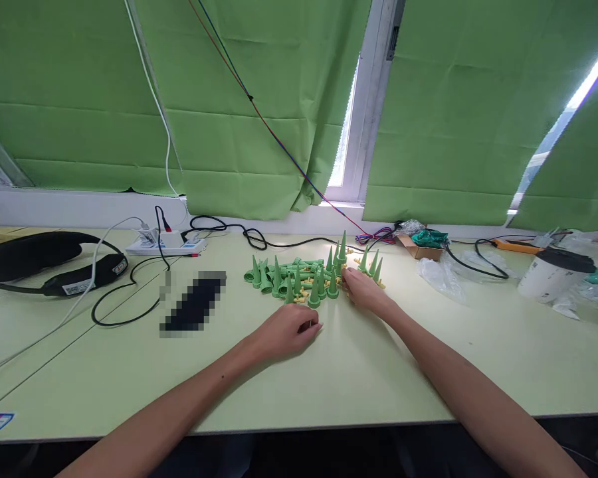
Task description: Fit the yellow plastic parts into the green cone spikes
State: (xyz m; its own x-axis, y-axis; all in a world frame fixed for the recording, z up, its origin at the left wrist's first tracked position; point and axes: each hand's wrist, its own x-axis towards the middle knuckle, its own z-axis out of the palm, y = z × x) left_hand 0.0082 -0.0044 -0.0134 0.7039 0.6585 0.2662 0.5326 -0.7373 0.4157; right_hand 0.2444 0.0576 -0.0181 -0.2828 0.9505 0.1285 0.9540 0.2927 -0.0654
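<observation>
Many green plastic cone-shaped spikes point(321, 282) stand and lie in a cluster on the table, with small yellow pieces point(301, 299) among them. My right hand point(363, 290) reaches to the right side of this cluster, its fingers bent together beside the upright spikes. What the fingertips grip is hidden behind the hand. A tall green spike point(343, 247) rises just beyond them, and more upright spikes point(371, 263) stand to their right. My left hand point(292, 328) rests on the table in front of the cluster, its fingers curled, with nothing seen in them.
On the left are black headphones point(82, 279), a white power strip point(179, 245), cables and a pixelated dark object point(197, 305). To the right are a small cardboard box point(421, 249), clear plastic bags point(441, 277) and a white lidded cup point(548, 277). Green curtains point(259, 146) hang behind.
</observation>
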